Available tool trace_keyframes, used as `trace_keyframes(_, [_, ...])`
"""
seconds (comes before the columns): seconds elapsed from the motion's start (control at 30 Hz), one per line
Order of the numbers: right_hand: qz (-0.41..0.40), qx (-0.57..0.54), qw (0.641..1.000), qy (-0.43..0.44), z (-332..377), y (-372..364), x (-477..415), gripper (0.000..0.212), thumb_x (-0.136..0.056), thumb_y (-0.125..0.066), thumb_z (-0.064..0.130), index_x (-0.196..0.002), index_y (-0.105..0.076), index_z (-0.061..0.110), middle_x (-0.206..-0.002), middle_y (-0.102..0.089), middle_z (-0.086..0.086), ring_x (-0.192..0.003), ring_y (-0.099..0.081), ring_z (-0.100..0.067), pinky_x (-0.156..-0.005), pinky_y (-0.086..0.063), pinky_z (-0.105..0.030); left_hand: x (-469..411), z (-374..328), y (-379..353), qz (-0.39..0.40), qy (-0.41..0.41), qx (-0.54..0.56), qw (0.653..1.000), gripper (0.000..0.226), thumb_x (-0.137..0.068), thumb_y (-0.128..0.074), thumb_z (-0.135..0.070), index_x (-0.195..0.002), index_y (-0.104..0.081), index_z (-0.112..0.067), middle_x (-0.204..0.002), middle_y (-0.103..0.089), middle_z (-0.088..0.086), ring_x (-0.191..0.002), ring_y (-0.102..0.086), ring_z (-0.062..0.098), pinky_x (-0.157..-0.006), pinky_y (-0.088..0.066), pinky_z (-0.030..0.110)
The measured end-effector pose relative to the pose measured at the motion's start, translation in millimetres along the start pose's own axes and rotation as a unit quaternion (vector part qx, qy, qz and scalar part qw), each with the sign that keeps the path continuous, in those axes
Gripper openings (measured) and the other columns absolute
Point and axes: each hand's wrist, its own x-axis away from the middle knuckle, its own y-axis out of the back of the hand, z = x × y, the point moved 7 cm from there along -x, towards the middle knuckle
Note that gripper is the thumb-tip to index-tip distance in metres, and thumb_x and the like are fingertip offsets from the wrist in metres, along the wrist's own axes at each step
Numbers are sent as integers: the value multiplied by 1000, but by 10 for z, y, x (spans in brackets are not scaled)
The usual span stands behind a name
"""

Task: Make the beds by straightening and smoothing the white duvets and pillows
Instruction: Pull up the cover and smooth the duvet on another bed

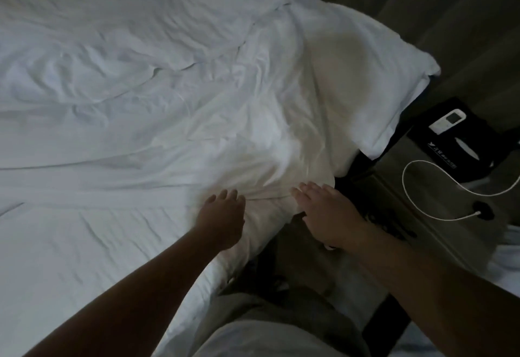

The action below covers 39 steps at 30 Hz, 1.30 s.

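Observation:
A wrinkled white duvet [135, 109] covers the bed and fills most of the view. A white pillow [365, 75] lies at the bed's right end, partly under the duvet's edge. My left hand [222, 216] lies flat on the duvet near the bed's near edge, fingers straight. Beside it, my right hand [326, 213] reaches over the edge with straight fingers touching a bunched fold of the duvet. Neither hand grips any fabric.
A dark bedside table [439, 187] stands to the right of the bed. On it lie a white remote [447, 120], a black tissue box [461, 145] and a white charging cable [422, 187]. A second bed's white edge [509, 263] shows at far right.

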Motion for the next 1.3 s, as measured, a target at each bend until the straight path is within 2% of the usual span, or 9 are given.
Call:
trace_keyframes(0.27, [98,-8,995,11,-521,-434,-846,66,-100,-49,22,-159,-21,14,-162,-28,-8,-150,-25,-25,-121,-20,-39,-1054,95,-216,39,15,10,999,47,-94,-56,-20,-139,-48,-13,-146,-47,8,-133,-47,27,-107,-42,42])
trace_keyframes(0.43, [155,15,987,34,-655,-810,-1367,57,-95,-50,20,-149,-34,14,-151,-40,-10,-139,-37,-27,-117,-29,-42,-1475,248,-626,61,70,23,995,65,-93,-59,-19,-152,-33,-12,-164,-25,11,-148,-29,31,-116,-33,46])
trace_keyframes(0.5, [157,24,987,37,-702,-906,-1597,60,-97,-47,24,-154,-29,14,-158,-32,-13,-146,-30,-29,-120,-23,-43,-1596,293,-789,62,86,21,994,73,-92,-59,-20,-156,-25,-12,-167,-17,13,-152,-20,33,-120,-29,47])
trace_keyframes(0.67, [193,63,979,19,-764,-1337,-2014,79,-100,-44,29,-161,3,15,-168,12,-14,-156,6,-32,-125,-6,-50,-1809,399,-1203,62,115,-1,991,95,-86,-63,-16,-161,-6,-13,-169,1,13,-156,-4,33,-123,-19,47])
trace_keyframes(0.8, [176,98,980,9,-711,-1625,-2230,72,-104,-23,38,-160,15,13,-167,17,-18,-155,9,-35,-124,-1,-56,-1910,427,-1426,40,124,-38,991,95,-92,-56,-17,-160,10,-13,-169,9,9,-156,0,31,-124,-14,46])
trace_keyframes(0.93, [157,148,975,45,-731,-1731,-2322,68,-107,-23,33,-160,10,9,-167,7,-23,-155,-1,-39,-123,-9,-59,-1882,484,-1417,-8,130,-7,991,75,-97,-46,-16,-163,-11,-21,-170,-10,1,-155,-16,24,-122,-19,38])
trace_keyframes(1.07, [107,141,981,82,-782,-1366,-2341,51,-101,-28,24,-150,-34,12,-151,-40,-25,-136,-43,-39,-111,-35,-52,-1883,513,-944,-49,168,83,981,55,-93,-37,-7,-142,-51,-28,-150,-50,-5,-136,-46,19,-100,-40,36])
trace_keyframes(1.17, [62,132,985,93,-810,-787,-2335,33,-101,-38,20,-132,-48,13,-128,-59,-17,-116,-58,-36,-97,-45,-45,-1834,467,-471,-26,198,52,978,43,-96,-38,-4,-130,-56,-24,-131,-62,2,-113,-60,28,-79,-39,33])
trace_keyframes(1.3, [-4,143,985,92,-872,151,-2310,37,-96,-50,16,-133,-48,13,-124,-60,-14,-112,-61,-35,-90,-46,-42,-1652,407,231,-37,213,22,976,43,-97,-37,-4,-136,-49,-20,-127,-61,8,-111,-61,31,-87,-45,37])
